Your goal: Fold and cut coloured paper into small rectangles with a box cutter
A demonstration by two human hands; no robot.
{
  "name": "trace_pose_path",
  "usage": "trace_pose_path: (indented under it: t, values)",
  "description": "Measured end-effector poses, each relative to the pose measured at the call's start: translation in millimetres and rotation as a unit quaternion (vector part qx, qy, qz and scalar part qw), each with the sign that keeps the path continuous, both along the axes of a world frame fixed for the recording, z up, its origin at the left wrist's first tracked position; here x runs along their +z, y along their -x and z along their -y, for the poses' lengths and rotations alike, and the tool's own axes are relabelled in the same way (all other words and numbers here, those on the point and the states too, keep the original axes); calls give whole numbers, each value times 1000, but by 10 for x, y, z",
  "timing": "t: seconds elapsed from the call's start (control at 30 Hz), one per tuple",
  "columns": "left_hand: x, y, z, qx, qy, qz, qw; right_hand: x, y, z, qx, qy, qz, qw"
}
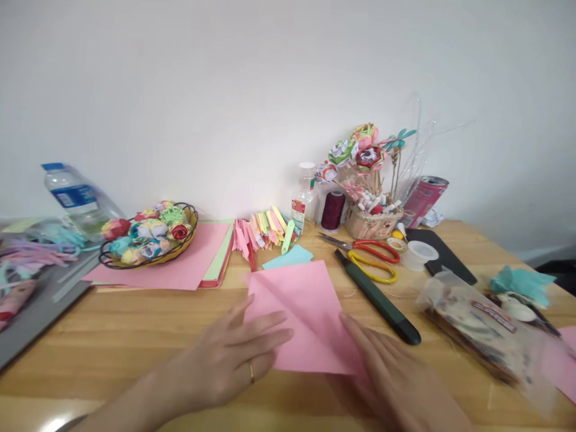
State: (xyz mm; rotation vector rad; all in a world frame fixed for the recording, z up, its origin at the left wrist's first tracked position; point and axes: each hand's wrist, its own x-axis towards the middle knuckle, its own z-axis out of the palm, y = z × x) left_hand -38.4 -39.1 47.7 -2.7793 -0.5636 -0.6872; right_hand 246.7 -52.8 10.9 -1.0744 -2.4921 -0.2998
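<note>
In front of me is a sheet of pink paper (301,321) with a diagonal crease or shaded line across it. A shadow shows under its near right edge, where it seems a little raised. My left hand (243,351), a ring on one finger, lies over the sheet's left edge with its fingers spread. At the right edge, my right hand (391,372) has its fingers along the paper and its thumb hidden, apparently gripping it; this hand is somewhat blurred. A small blue paper (288,257) lies just beyond the sheet.
Right of the sheet lie a dark green cutter (382,300), scissors (360,245) and a plastic-wrapped packet (486,327). Behind stand a basket of paper flowers (373,222), a thread spool (333,211) and a clear bottle (305,201). Leftward are a flower-filled basket (157,260) and a water bottle (72,195).
</note>
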Motion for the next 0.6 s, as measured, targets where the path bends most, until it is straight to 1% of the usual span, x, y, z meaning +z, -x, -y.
trace_pose_path:
  t: [0.07,0.1,0.17,0.2,0.23,0.3,0.37,0.4,0.43,0.5,0.6]
  values:
    - [-43,96,23,-7,14,-40,999,-80,-65,41,-67,81,-77,992]
    - [-50,128,35,-10,18,-59,998,-93,-88,66,-91,114,-103,984]
    - [-29,156,62,-22,13,-87,996,-57,-105,111,-109,129,-126,978]
    - [-5,154,75,-25,4,-92,995,-14,-100,127,-94,117,-115,982]
    - [24,143,88,-31,-8,-91,995,36,-86,136,-64,98,-94,989]
    - [71,110,111,-44,-20,-79,996,128,-45,132,17,59,-38,997]
    - [73,86,128,-52,-10,-62,997,167,-9,97,104,36,26,994]
    - [53,85,135,-55,0,-46,997,158,-1,72,134,22,55,989]
    - [21,92,140,-57,10,-27,998,134,-5,47,149,8,79,986]
    - [-58,132,151,-48,26,10,998,60,-46,13,146,-14,106,984]
    - [-142,229,172,-14,57,30,998,-39,-173,25,138,-29,95,985]
